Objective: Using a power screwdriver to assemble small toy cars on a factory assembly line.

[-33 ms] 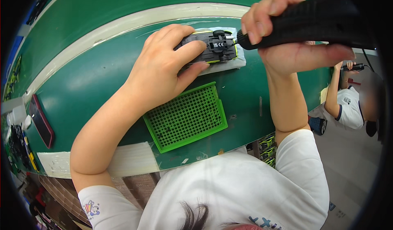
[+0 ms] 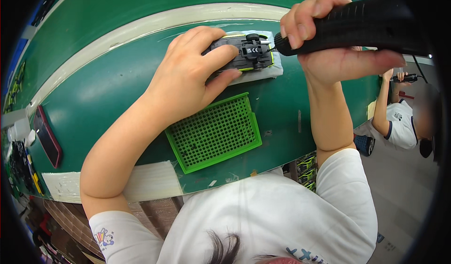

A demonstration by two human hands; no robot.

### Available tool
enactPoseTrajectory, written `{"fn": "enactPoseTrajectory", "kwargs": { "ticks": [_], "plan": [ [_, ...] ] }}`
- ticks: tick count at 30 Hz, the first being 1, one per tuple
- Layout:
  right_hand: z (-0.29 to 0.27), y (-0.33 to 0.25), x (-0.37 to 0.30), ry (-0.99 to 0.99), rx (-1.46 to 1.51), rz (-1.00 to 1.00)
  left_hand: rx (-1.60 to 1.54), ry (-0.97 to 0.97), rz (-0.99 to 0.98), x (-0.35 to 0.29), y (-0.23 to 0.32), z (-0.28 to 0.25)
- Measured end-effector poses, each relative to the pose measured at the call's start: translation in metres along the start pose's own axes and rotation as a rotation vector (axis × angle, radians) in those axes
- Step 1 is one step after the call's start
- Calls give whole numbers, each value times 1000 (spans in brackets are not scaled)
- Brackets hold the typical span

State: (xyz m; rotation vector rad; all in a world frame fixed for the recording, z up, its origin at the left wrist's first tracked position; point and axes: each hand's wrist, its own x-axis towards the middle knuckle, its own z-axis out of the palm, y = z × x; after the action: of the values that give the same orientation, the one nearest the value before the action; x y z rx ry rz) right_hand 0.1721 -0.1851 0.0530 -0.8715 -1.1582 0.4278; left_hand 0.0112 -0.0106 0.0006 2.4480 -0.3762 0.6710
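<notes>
A toy car (image 2: 235,52) lies upside down, its black underside and wheels facing up and a yellow-green rim showing along its edge. It rests on a pale cloth-like pad (image 2: 277,66). My left hand (image 2: 192,66) is closed over the car's left end, thumb and fingers pressing its sides. Gripped in my right hand (image 2: 324,43) is a black electric screwdriver (image 2: 366,27), lying almost level. Its thin bit points left at the car's right end, by the axle; whether the tip touches a screw cannot be made out.
A green perforated tray (image 2: 213,135) sits on the green table nearer to me. To the left lie a phone (image 2: 48,137) and a cluster of dark parts (image 2: 21,163). A raised pale strip (image 2: 117,41) curves behind the car. At far right, a co-worker (image 2: 399,118) holds a similar tool.
The screwdriver in my right hand has shifted very slightly to the right. My left hand keeps its hold on the toy car.
</notes>
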Motion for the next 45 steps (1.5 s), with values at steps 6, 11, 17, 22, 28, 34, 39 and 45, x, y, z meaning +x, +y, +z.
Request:
{"fn": "enactPoseTrajectory", "kwargs": {
  "ticks": [6, 11, 17, 22, 28, 34, 39, 45],
  "plan": [
    [-2, 6, -5, -38, -16, -60, 1, 21, 17, -2, -4, 3],
    [-1, 1, 0, -37, -9, -37, -12, 18, 7, -3, -7, 4],
    [62, -38, -28, 72, -3, -52, 3, 50, 24, -4, -8, 8],
    [66, -5, -45, 32, 28, -37, -7, 75, 25, -4, -10, 10],
    [69, 2, -45, 33, 33, -27, -23, 78, 25, -4, -11, 10],
    [68, 5, -45, 24, 4, -27, -25, 92, 38, -4, -10, 10],
    [69, 9, -45, 16, 32, -16, -32, 88, 41, -4, -10, 10],
    [77, 9, -45, 57, 1, -12, 1, 103, 20, -5, -11, 3]
  ]
}}
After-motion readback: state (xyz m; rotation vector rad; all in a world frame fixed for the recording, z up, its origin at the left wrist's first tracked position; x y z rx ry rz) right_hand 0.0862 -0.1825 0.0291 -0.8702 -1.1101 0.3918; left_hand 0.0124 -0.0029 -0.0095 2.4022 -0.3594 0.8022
